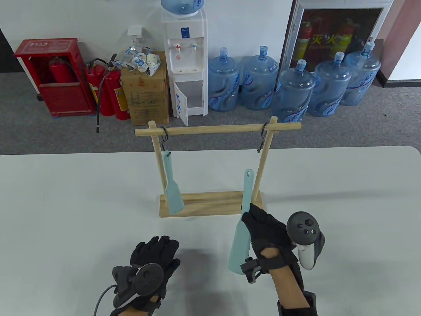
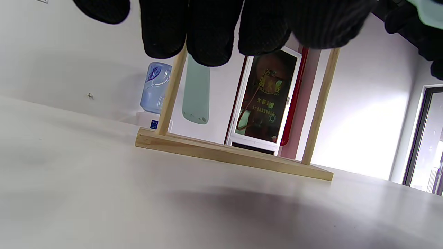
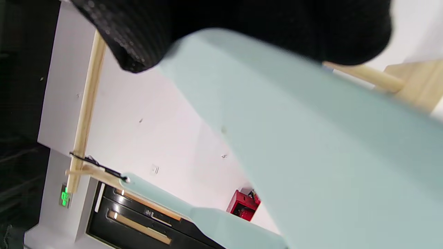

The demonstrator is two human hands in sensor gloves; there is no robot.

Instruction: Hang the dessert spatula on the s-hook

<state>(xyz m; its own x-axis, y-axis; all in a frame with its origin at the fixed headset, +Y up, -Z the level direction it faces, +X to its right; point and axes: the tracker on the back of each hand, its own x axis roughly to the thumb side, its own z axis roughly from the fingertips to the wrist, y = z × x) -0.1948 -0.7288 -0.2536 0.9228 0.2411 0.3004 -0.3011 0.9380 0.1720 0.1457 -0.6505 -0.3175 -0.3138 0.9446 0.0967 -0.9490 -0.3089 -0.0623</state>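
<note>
Right now my right hand grips the pale blue flat plastic dessert spatula around its neck, hole end up, just in front of the wooden hanging rack. The free black wire s-hook hangs from the rack's bar at its right post, above the spatula's tip. I should lift until the handle hole meets the hook's lower curl, then ease it on without swinging the hook; my left hand rests flat and holds nothing, well in front of the rack.

An office or workplace utility corner: a water dispenser stands against the wall beside spare water jugs, with fire extinguishers, a red extinguisher cabinet, grey carpet and a white table.
</note>
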